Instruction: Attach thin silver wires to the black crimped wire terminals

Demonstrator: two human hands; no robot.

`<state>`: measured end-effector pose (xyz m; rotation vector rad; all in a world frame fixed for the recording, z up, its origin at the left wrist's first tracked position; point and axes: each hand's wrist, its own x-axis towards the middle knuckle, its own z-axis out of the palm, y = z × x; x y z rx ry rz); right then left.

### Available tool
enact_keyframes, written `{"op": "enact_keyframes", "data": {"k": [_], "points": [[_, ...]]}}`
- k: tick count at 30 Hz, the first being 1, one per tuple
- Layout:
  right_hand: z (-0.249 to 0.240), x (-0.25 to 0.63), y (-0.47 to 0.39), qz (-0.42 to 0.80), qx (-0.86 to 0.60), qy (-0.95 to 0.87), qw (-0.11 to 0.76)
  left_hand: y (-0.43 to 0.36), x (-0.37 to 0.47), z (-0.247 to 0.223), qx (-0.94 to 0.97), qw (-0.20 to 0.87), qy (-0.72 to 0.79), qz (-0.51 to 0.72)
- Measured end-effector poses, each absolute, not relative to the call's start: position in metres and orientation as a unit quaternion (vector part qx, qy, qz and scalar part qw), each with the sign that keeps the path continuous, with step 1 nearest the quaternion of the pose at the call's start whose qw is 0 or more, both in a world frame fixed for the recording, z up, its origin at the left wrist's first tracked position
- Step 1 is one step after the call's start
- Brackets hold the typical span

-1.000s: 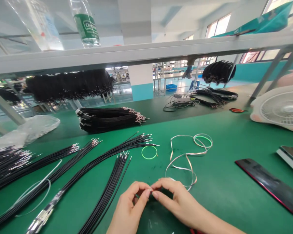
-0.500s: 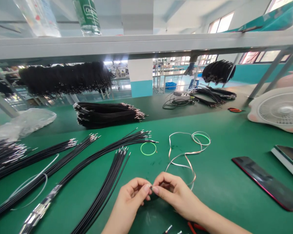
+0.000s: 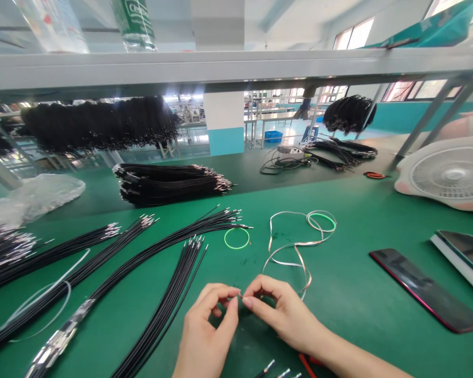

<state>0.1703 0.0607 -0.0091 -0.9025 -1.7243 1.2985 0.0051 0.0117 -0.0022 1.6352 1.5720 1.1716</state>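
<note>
Low in the middle of the view, my left hand point(image 3: 213, 325) pinches thumb and forefinger together at a tiny piece too small to name. My right hand point(image 3: 278, 310) is closed in a pinch just beside it, its fingertips almost touching the left ones, and what it holds is mostly hidden. Under them lies the green mat point(image 3: 339, 283). A bundle of black cables point(image 3: 169, 304) rests left of my left hand. Beyond the hands are a small green wire ring point(image 3: 237, 247) and a loosely curled pale ribbon wire point(image 3: 287, 261).
More black cable bundles point(image 3: 130, 273) spread on the left, with a thick coil point(image 3: 169, 185) behind. At right are a dark phone point(image 3: 425, 291), another device point(image 3: 463, 257) and a white fan point(image 3: 449, 173). A shelf point(image 3: 236, 68) crosses above. Cable tips point(image 3: 268, 367) and red handles point(image 3: 309, 365) show at the bottom edge.
My left hand's thumb and forefinger have shifted at the tiny piece, and its other fingers have spread slightly. The whole view has moved a little, so the scene sits slightly further left.
</note>
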Motion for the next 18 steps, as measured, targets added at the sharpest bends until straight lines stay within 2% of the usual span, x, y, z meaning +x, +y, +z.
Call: {"op": "enact_keyframes", "data": {"k": [9,18], "points": [[-0.009,0.171,0.059,0.48,-0.364,-0.692,0.397,0.016,0.003,-0.012,0.604,0.304,0.588,0.443],[-0.007,0.169,0.059,0.466,-0.373,-0.696,0.399,0.014,0.005,-0.013,0.607,0.219,0.594,0.481]]}}
